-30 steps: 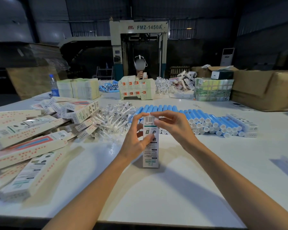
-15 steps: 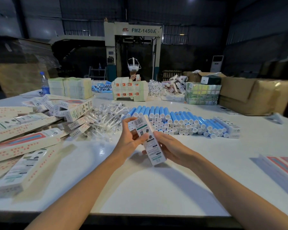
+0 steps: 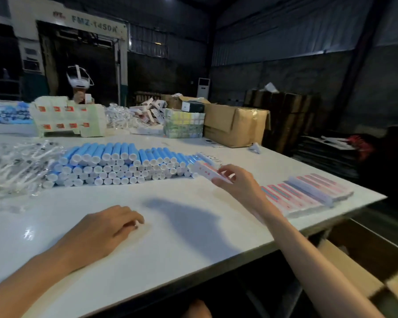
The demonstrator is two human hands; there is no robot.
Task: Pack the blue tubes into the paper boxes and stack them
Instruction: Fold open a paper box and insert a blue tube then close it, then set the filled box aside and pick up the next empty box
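Observation:
My right hand (image 3: 236, 182) grips a closed white paper box with red marks (image 3: 207, 172), held level above the table just right of the blue tubes. The blue tubes with white caps (image 3: 124, 165) lie stacked in a long pile across the middle of the white table (image 3: 175, 237). A row of packed boxes (image 3: 306, 191) lies flat near the table's right edge, right of my right hand. My left hand (image 3: 106, 228) rests on the table with its fingers loosely curled, holding nothing I can make out.
Clear plastic applicators (image 3: 16, 168) are heaped left of the tubes. At the far side stand stacked boxes (image 3: 69, 119), a green-wrapped bundle (image 3: 184, 123) and a cardboard carton (image 3: 234, 125). Another person (image 3: 79, 88) works behind them. An open carton (image 3: 363, 267) sits below the table's right corner.
The view has swung right. My left hand let go of the box and dropped to the table. My right hand carried the box rightwards, towards the row of packed boxes.

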